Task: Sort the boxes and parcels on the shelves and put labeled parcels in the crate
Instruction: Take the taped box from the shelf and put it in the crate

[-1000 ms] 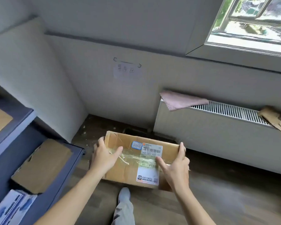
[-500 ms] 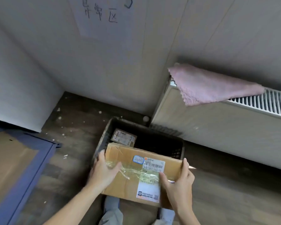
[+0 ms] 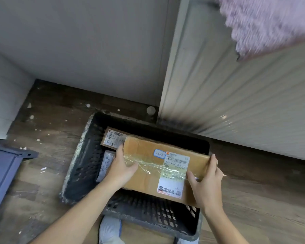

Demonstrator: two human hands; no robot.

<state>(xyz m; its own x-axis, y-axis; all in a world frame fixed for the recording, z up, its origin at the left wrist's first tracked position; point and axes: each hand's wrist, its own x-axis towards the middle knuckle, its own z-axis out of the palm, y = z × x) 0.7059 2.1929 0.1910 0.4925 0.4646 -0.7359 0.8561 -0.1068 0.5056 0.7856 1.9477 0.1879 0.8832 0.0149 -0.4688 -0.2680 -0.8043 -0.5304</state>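
Brown cardboard parcel [image 3: 144, 152] with a white label [image 3: 176, 166] is in the middle of the frame, held over the black plastic crate [image 3: 81, 164] on the wooden floor [image 3: 42, 131]. Left hand [image 3: 121, 167] grips its left end. Right hand [image 3: 205, 180] grips its right end. A smaller brown box [image 3: 113, 138] with a label lies inside the crate, up and left of the parcel.
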